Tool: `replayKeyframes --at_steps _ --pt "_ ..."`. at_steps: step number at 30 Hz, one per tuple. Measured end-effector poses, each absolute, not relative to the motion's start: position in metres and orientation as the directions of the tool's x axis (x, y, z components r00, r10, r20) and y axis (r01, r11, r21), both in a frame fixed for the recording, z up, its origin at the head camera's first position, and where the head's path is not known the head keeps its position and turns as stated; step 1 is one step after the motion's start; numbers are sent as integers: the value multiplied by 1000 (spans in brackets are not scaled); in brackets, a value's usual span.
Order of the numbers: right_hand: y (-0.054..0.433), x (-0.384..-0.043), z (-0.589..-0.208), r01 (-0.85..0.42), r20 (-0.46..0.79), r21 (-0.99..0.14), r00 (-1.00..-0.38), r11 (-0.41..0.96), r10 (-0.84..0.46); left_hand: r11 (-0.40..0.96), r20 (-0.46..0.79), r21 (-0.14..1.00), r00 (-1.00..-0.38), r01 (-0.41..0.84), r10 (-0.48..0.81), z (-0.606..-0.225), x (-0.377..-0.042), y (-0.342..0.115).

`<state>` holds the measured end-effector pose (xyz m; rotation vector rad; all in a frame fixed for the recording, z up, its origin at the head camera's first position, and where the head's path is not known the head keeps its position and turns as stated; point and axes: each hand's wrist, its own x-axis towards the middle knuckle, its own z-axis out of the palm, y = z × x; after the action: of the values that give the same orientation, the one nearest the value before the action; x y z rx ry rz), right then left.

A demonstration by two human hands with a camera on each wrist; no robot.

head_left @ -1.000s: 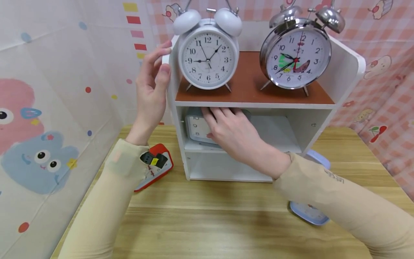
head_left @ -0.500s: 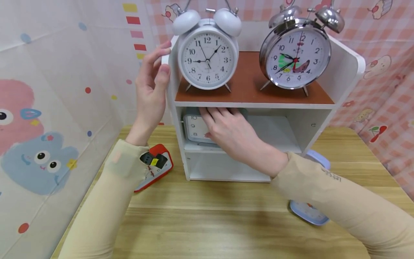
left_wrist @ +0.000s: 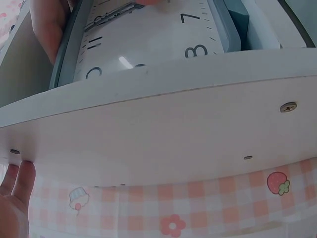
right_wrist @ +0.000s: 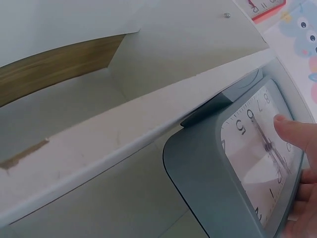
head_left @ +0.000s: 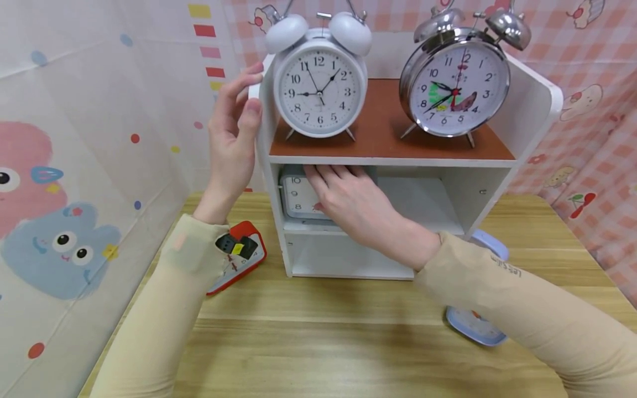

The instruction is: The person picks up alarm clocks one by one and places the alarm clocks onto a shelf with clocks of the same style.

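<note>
A grey-blue square alarm clock [head_left: 299,200] stands at the left end of the middle shelf in a small white shelf unit [head_left: 388,162]. My right hand [head_left: 360,210] grips it, fingers over its top and thumb on the white dial. From the right wrist, the clock's grey casing [right_wrist: 203,168] shows close to the shelf board, with my right thumb [right_wrist: 294,131] across the face. My left hand [head_left: 231,130] holds the front edge of the unit's left side panel, thumb in front and fingers behind. The left wrist view shows the clock's dial [left_wrist: 148,34] beyond that panel.
On the brown top shelf stand a white twin-bell clock [head_left: 320,91] and a silver twin-bell clock [head_left: 455,91]. A red clock [head_left: 244,251] lies left of the unit on the wooden table [head_left: 318,342]. A blue-rimmed clock [head_left: 475,327] is partly under the right sleeve.
My right hand has shifted the grey-blue clock slightly left, closer to the side panel. My left hand keeps its place on the panel edge.
</note>
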<state>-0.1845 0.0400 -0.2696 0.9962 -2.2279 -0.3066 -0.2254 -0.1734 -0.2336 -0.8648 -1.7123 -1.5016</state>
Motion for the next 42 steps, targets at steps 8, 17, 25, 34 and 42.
replayKeyframes --at_steps 8,17,25,34,42 --pt "39 -185 -270 -584 482 450 -478 675 -734 105 844 528 -534 843 40 -233 -226 -174" --pt "40 -186 -272 -591 483 451 -469 669 -739 117 837 538 -545 835 41 -234 -226 -174" --pt "40 -187 -273 -594 482 447 -470 669 -740 114 842 532 -539 839 39 -233 -225 -174" --pt "41 -188 -274 -598 467 446 -479 665 -744 133 836 537 -546 833 46 -234 -225 -175" --pt "44 -189 -275 -605 481 438 -467 665 -742 125 835 538 -547 833 53 -234 -225 -176"
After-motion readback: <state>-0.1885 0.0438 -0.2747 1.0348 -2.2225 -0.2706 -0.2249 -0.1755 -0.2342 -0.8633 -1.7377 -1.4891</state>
